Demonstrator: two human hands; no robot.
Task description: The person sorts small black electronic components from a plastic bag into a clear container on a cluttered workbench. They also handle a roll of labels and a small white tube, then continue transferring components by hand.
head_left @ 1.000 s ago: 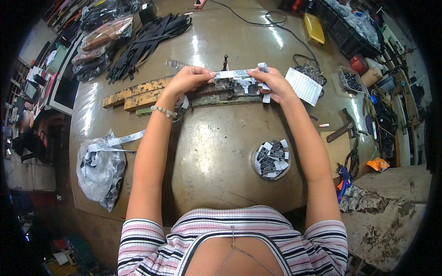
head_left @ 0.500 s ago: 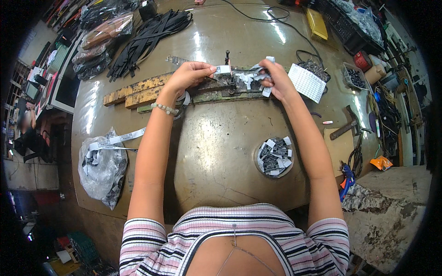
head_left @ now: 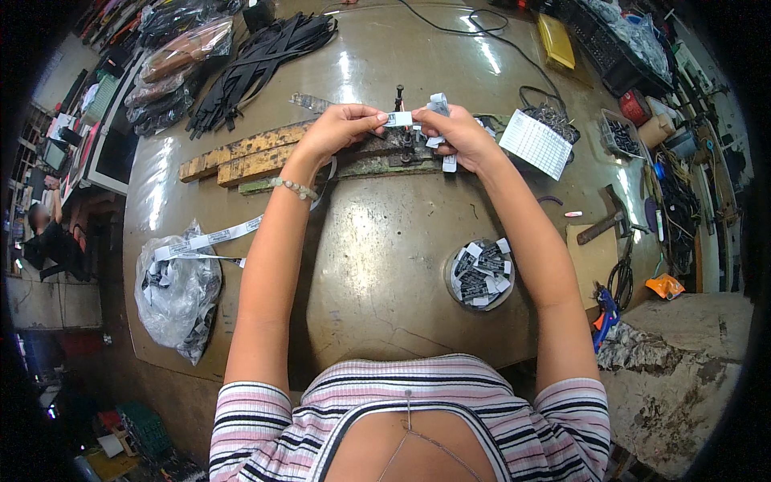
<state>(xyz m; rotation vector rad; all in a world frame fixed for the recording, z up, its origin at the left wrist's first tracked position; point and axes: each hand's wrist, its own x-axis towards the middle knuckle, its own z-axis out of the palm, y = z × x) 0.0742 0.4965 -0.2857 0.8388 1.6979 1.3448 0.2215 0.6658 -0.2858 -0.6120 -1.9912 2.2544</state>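
Observation:
Between my hands, a short white length of printed label ribbon (head_left: 398, 120) is stretched in front of a thin upright post (head_left: 399, 100). My left hand (head_left: 341, 130) pinches its left side between thumb and fingers. My right hand (head_left: 462, 138) pinches the right end, with several loose label pieces (head_left: 438, 104) tucked in its fingers. Both hands are over dark, stained wooden bars. More ribbon (head_left: 213, 238) runs from a clear plastic bag (head_left: 177, 293) toward my left forearm, which hides part of it. A round tub (head_left: 482, 275) of label pieces stands inside my right arm.
Yellow-marked wooden bars (head_left: 241, 158) lie left of my hands. Black straps (head_left: 257, 72) and plastic-wrapped bundles (head_left: 185, 60) are at the far left. A gridded paper (head_left: 536, 143), a hammer (head_left: 602, 225) and blue-handled pliers (head_left: 604, 309) lie on the right. A black cable crosses the far side.
My right hand has moved left to meet the ribbon at the post and now pinches its end. My left hand has shifted slightly right, and the ribbon shows between both hands.

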